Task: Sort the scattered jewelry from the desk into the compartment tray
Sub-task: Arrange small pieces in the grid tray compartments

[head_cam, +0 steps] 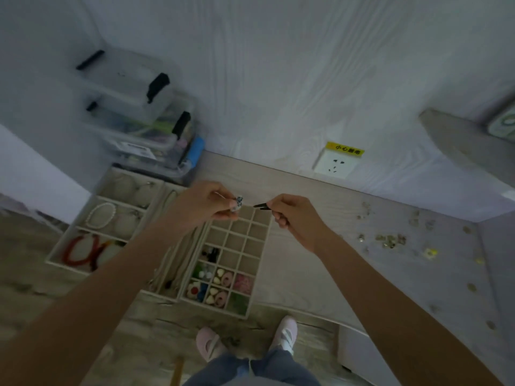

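Note:
My left hand (207,201) pinches a small blue-and-white beaded piece of jewelry (239,201) above the far end of the grid compartment tray (268,235). My right hand (294,215) is closed on thin black tweezers (260,205), whose tips point left toward the piece, a short gap away. The tray's near cells hold coloured beads and small ornaments; its far cells look bare. Scattered small jewelry (388,240) lies on the desk to the right.
A wider tray (83,270) at left holds a white bead bracelet (101,215) and red bracelets (83,250). Stacked clear storage boxes (145,118) stand at the back left. A wall socket (334,164) sits behind the desk. My feet (245,338) show below the desk edge.

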The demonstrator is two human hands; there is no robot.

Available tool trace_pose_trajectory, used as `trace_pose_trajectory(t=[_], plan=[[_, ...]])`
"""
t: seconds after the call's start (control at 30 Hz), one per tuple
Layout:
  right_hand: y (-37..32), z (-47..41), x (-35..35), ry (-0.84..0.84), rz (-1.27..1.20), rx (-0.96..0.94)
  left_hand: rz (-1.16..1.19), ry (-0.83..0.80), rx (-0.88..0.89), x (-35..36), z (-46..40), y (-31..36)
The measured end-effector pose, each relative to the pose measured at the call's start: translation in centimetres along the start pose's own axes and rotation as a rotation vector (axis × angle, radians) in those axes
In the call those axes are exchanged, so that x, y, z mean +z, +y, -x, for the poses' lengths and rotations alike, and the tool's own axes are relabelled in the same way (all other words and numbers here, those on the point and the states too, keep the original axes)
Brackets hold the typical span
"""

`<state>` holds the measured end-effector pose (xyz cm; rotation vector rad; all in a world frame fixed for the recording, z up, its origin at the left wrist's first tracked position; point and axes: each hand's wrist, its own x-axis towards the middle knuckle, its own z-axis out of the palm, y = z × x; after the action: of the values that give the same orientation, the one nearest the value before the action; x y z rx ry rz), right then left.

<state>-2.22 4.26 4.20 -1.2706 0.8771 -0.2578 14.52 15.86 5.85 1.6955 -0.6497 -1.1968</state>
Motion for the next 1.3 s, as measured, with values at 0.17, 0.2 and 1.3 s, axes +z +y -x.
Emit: trace_pose_trajectory(t=[0.17,0.2,1.3], plan=[[1.1,-0.7,4.0,0.000,0.151,-0.022,-0.151,0.016,0.017,-4.3,1.6,-3.3],[1.4,-0.8,4.6,0.000,0.193,-0.018,-0.157,0.017,0.012,-4.8,2.0,-3.8],[6.0,0.2,9.7,0.175,0.847,-0.030,-0.849,0.010,0.169,-2.8,2.1,-9.2]])
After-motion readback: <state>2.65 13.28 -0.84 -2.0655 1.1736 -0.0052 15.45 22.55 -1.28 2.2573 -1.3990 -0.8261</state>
